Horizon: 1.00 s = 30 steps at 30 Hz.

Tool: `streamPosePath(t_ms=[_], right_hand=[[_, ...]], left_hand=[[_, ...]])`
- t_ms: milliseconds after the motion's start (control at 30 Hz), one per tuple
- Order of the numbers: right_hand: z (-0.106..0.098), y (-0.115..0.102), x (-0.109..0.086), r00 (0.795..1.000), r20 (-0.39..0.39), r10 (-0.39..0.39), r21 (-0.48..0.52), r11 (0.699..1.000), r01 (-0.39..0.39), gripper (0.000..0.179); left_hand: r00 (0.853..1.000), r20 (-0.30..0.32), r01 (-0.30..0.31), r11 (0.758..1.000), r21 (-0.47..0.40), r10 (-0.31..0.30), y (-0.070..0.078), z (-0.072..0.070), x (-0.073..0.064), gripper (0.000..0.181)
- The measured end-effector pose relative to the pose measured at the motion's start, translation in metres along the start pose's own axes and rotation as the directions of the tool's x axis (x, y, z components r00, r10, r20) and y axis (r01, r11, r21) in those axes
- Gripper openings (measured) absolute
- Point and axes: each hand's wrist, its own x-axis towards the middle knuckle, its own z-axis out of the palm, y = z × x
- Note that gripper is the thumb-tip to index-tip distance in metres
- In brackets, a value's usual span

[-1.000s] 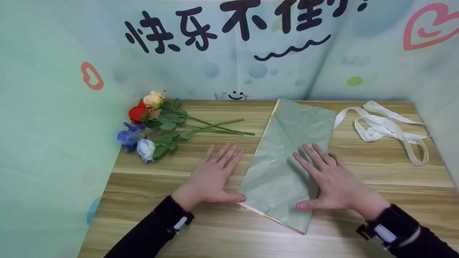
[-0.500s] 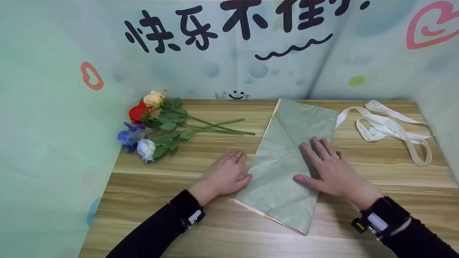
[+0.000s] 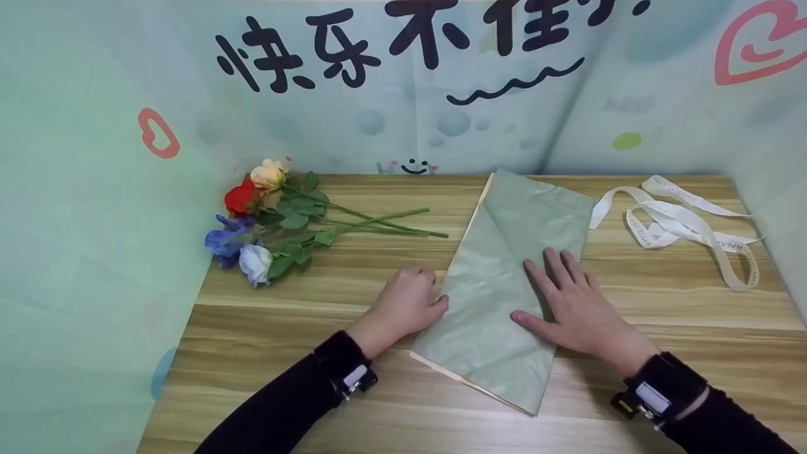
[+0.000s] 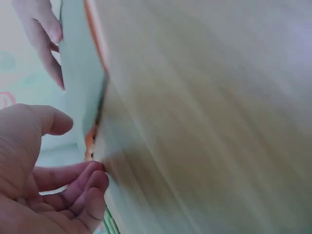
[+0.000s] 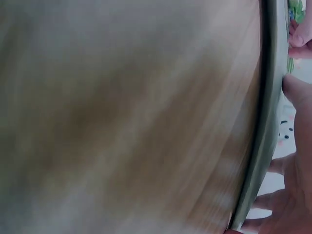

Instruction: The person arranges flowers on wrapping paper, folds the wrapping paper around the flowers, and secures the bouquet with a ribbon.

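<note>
A folded sheet of pale green wrapping paper [image 3: 488, 271] lies at a slant on the wooden table, a cream edge showing along its left and lower sides. My left hand [image 3: 406, 306] is at the paper's left edge with its fingers bent. In the left wrist view, thumb and fingers of the left hand [image 4: 46, 170] stand apart, fingertips near the edge of the paper [image 4: 78, 63]. My right hand [image 3: 577, 309] rests spread on the paper's right side. The right wrist view shows the right hand [image 5: 297, 161] with spread fingers at the paper's edge [image 5: 265, 131].
Several artificial flowers with green stems [image 3: 372, 224] lie at the back left: a peach bloom [image 3: 270, 174], a red rose [image 3: 241, 198], a blue flower [image 3: 228, 241] and a pale blue rose [image 3: 255, 265]. White printed ribbon [image 3: 681, 224] lies loosely looped at the back right. A printed cloth backdrop [image 3: 353, 145] borders the table.
My left hand has moved up and right along the paper's left edge, its fingers going from spread to bent. My right hand has shifted slightly up and left, still spread on the paper.
</note>
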Motion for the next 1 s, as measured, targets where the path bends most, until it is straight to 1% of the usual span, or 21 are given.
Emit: streamPosePath(t_ms=[133, 233, 300, 367, 433, 467, 533, 700, 767, 833, 900, 967, 1000], right_hand=[[0.002, -0.008, 0.0, 0.999, -0.043, 0.025, 0.008, 1.0, -0.024, 0.094], [0.002, -0.012, -0.002, 0.992, -0.114, 0.045, 0.019, 0.999, -0.043, 0.094], [0.001, -0.014, -0.004, 0.982, -0.176, 0.063, 0.037, 0.998, -0.057, 0.093], [0.0, -0.016, -0.006, 0.967, -0.24, 0.089, 0.059, 0.995, -0.077, 0.092], [-0.001, -0.016, -0.007, 0.953, -0.279, 0.118, 0.087, 0.991, -0.097, 0.092], [-0.002, -0.016, -0.008, 0.949, -0.287, 0.13, 0.099, 0.99, -0.105, 0.091], [-0.003, -0.016, -0.009, 0.948, -0.281, 0.15, 0.119, 0.985, -0.121, 0.092], [-0.003, -0.014, -0.01, 0.961, -0.209, 0.182, 0.168, 0.975, -0.148, 0.093], [-0.003, -0.013, -0.011, 0.962, -0.19, 0.194, 0.187, 0.97, -0.159, 0.092], [-0.003, -0.012, -0.011, 0.961, -0.183, 0.205, 0.208, 0.964, -0.167, 0.09], [-0.005, -0.011, -0.012, 0.96, -0.183, 0.214, 0.231, 0.958, -0.169, 0.089], [-0.007, -0.011, -0.013, 0.959, -0.181, 0.22, 0.252, 0.952, -0.171, 0.089], [-0.008, -0.011, -0.014, 0.958, -0.181, 0.221, 0.261, 0.95, -0.169, 0.088]], left_hand=[[0.998, 0.04, 0.058, 0.995, -0.076, -0.055, 0.006, -0.003, -0.001, 0.028], [0.993, 0.074, 0.1, 0.986, -0.132, -0.091, 0.011, -0.003, -0.003, 0.023], [0.989, 0.098, 0.129, 0.979, -0.16, -0.114, 0.014, -0.002, -0.005, 0.02], [0.984, 0.118, 0.15, 0.973, -0.175, -0.131, 0.017, -0.001, -0.006, 0.02], [0.982, 0.125, 0.164, 0.969, -0.185, -0.142, 0.018, -0.001, -0.008, 0.018], [0.981, 0.125, 0.17, 0.967, -0.191, -0.148, 0.019, -0.001, -0.009, 0.016], [0.978, 0.131, 0.187, 0.959, -0.211, -0.162, 0.02, -0.001, -0.01, 0.014], [0.972, 0.14, 0.223, 0.937, -0.27, -0.191, 0.024, -0.004, -0.011, 0.01], [0.972, 0.136, 0.224, 0.927, -0.302, -0.191, 0.025, -0.008, -0.011, 0.009], [0.973, 0.139, 0.223, 0.907, -0.358, -0.185, 0.027, -0.014, -0.011, 0.008], [0.975, 0.146, 0.218, 0.876, -0.431, -0.17, 0.031, -0.021, -0.012, 0.007], [0.976, 0.158, 0.212, 0.831, -0.515, -0.152, 0.036, -0.03, -0.012, 0.008], [0.975, 0.166, 0.215, 0.802, -0.558, -0.146, 0.039, -0.034, -0.013, 0.009]])
